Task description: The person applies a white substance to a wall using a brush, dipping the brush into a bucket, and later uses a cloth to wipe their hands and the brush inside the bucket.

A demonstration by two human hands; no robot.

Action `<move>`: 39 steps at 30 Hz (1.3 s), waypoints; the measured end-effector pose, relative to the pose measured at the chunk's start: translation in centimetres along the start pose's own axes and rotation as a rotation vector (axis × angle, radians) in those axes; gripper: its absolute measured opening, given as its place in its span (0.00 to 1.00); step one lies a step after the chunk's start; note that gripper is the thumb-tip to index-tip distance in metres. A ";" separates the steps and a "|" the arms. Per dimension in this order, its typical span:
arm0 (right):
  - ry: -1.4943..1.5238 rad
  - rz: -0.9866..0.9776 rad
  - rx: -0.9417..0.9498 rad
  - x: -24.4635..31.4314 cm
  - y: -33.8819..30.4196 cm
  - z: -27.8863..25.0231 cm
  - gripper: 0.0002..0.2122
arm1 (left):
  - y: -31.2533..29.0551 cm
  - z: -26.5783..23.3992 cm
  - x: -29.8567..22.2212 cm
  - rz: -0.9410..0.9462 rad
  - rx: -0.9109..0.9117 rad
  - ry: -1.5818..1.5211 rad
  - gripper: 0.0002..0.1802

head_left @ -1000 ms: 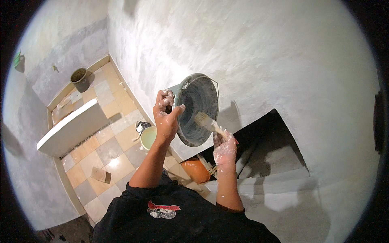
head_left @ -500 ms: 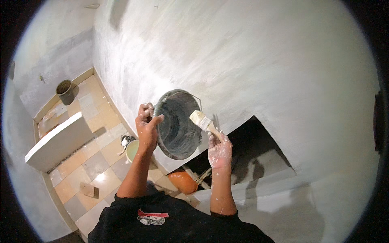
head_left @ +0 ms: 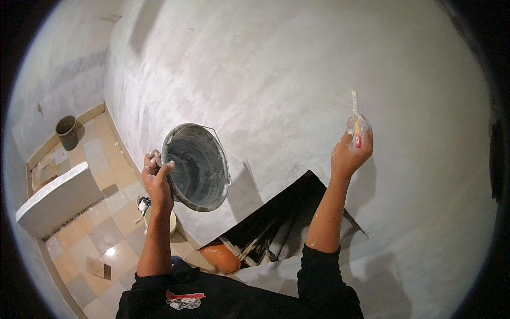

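Left hand (head_left: pixel 159 183): dark grey bucket (head_left: pixel 194 173) gripped at rim, tilted | Right hand (head_left: pixel 355 151): paintbrush (head_left: pixel 357 131) gripped, long axis directed away from body, well right of bucket (contact with wall (head_left: pixel 276 106) cannot be told)

Bucket (head_left: pixel 196 169): round, dark grey, streaked pale inside, tilted, mouth facing the view, rim in left hand (head_left: pixel 158 182) | Brush (head_left: pixel 355 102): edge-on, bristle end up, seemingly pale-coated, red at near end, in right hand (head_left: pixel 350 153), well apart from bucket
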State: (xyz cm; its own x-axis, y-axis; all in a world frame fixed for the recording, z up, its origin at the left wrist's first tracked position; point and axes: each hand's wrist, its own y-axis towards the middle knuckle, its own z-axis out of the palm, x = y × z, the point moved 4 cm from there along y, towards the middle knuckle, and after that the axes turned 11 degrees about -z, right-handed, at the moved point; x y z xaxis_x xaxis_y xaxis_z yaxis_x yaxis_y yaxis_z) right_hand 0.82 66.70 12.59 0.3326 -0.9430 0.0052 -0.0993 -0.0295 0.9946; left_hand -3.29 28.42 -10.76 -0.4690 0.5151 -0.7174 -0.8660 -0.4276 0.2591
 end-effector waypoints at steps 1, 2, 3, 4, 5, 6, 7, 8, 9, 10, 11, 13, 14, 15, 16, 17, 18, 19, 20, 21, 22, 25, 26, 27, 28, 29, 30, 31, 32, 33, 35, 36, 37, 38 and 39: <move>-0.134 -0.067 0.006 -1.6 -0.5 1.0 0.18 | -0.2 0.3 -0.1 0.021 0.009 0.015 0.11; -0.268 -0.133 0.014 -3.4 -1.6 2.5 0.19 | -0.1 0.4 0.5 0.030 0.004 0.021 0.10; -0.364 -0.040 0.101 -5.4 -3.1 4.9 0.20 | 0.1 0.3 0.6 0.045 -0.001 0.031 0.10; -0.552 -0.191 0.209 -6.0 -5.0 7.3 0.20 | 0.2 0.5 0.8 0.056 -0.001 0.034 0.10; -0.437 -0.138 0.326 -6.9 -7.2 9.3 0.20 | 0.1 0.9 1.1 0.010 -0.035 -0.020 0.13; -0.572 -0.357 0.354 -6.1 -10.0 11.0 0.19 | -0.1 1.0 1.1 0.012 -0.034 -0.015 0.13; -0.490 -0.432 0.455 -3.7 -12.0 12.7 0.18 | 0.1 0.4 0.6 0.028 -0.042 0.007 0.13; -0.449 -0.401 0.621 -3.1 -13.7 14.0 0.18 | 0.2 0.7 0.4 0.036 -0.038 0.005 0.13; -0.244 -0.352 0.726 -1.3 -13.6 13.6 0.16 | 0.1 0.7 0.5 0.026 -0.046 0.017 0.13; -0.193 -0.287 0.712 -1.0 -12.8 12.7 0.14 | -0.2 0.7 0.6 0.014 -0.054 0.028 0.13; -0.141 -0.222 0.686 -1.1 -11.4 11.9 0.12 | -0.3 1.1 0.3 0.012 -0.056 0.038 0.13; -0.004 -0.068 0.565 -1.1 -7.7 9.9 0.06 | 0.1 0.4 -0.1 0.040 -0.066 0.045 0.12; -0.058 -0.065 0.438 -2.3 -5.5 7.3 0.05 | 0.2 0.4 0.6 0.029 -0.058 0.031 0.12; -0.101 0.006 0.333 -3.8 -2.8 4.8 0.05 | 0.2 0.6 1.0 -0.016 -0.056 -0.014 0.12; -0.150 0.046 0.194 -4.6 -0.9 2.7 0.06 | 0.3 0.2 0.8 0.001 -0.060 0.002 0.12; -0.184 0.022 0.082 -5.7 1.0 0.7 0.06 | 0.3 0.1 0.7 0.014 -0.061 0.009 0.12; -0.337 -0.077 -0.098 -5.9 2.1 -1.2 0.07 | 0.4 0.0 0.7 0.026 -0.064 0.014 0.12; -0.350 -0.054 -0.124 -6.2 2.6 -2.2 0.08 | 0.6 -0.1 0.8 0.035 -0.071 0.015 0.13; -0.353 -0.027 -0.152 -5.7 3.0 -3.0 0.10 | 0.6 -0.3 0.9 0.034 -0.071 0.016 0.14; -0.413 0.027 -0.018 -6.1 2.5 -2.1 0.12 | 0.6 -0.5 0.8 0.033 -0.072 0.017 0.14; -0.469 0.081 0.117 -6.8 0.9 -0.3 0.13 | 0.6 -0.5 0.6 0.033 -0.074 0.018 0.14; -0.557 -0.164 0.360 -6.0 -4.7 5.4 0.20 | 0.4 0.6 0.2 0.053 -0.066 0.030 0.15; -0.451 -0.278 0.370 -5.1 -7.2 6.9 0.17 | 0.4 0.5 0.7 0.048 -0.065 0.035 0.15; -0.291 -0.231 0.569 -3.1 -7.9 8.2 0.14 | 0.5 0.3 1.0 0.011 -0.052 0.006 0.15; -0.129 -0.174 0.764 -1.6 -8.5 8.8 0.11 | 0.7 0.2 1.3 -0.029 -0.036 -0.020 0.14; -0.051 -0.108 0.756 -2.1 -8.0 8.6 0.09 | 0.8 0.4 1.3 -0.067 -0.011 -0.057 0.14; 0.032 -0.041 0.742 -3.2 -7.5 9.0 0.07 | 0.8 0.6 1.2 -0.072 -0.036 -0.052 0.13; 0.114 0.026 0.727 -4.6 -7.2 8.8 0.06 | 0.5 0.8 1.2 -0.078 -0.060 -0.047 0.12; 0.137 0.019 0.465 -4.9 -5.7 7.8 0.04 | 0.6 0.1 0.2 -0.053 -0.104 -0.030 0.12; 0.151 0.092 0.375 -4.8 -2.9 5.5 0.03 | 1.0 -0.8 0.3 -0.027 -0.107 -0.011 0.12; -0.028 0.127 0.009 -7.4 -0.1 0.4 0.05 | 1.8 -2.3 1.3 0.003 -0.101 0.012 0.12; -0.070 0.180 0.014 -6.4 1.4 -1.9 0.07 | 1.7 -2.2 1.4 -0.014 -0.114 0.014 0.13; 0.013 0.178 -0.024 -7.0 1.9 -2.1 0.11 | 1.5 -2.1 1.2 -0.030 -0.129 0.018 0.13; -0.147 0.099 -0.044 -7.0 1.4 -1.8 0.12 | 1.3 -1.8 1.1 -0.046 -0.139 0.022 0.14; -0.309 0.017 -0.060 -6.8 0.2 -0.8 0.13 | 1.2 -1.6 1.4 -0.062 -0.137 -0.020 0.14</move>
State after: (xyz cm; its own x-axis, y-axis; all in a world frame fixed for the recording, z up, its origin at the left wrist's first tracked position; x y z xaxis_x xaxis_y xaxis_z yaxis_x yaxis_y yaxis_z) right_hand -0.68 73.34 12.87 0.0302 -0.9995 -0.0002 -0.0438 -0.0015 0.9990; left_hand -4.67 27.43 -12.46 -0.4197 0.5577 -0.7161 -0.8625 -0.4909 0.1232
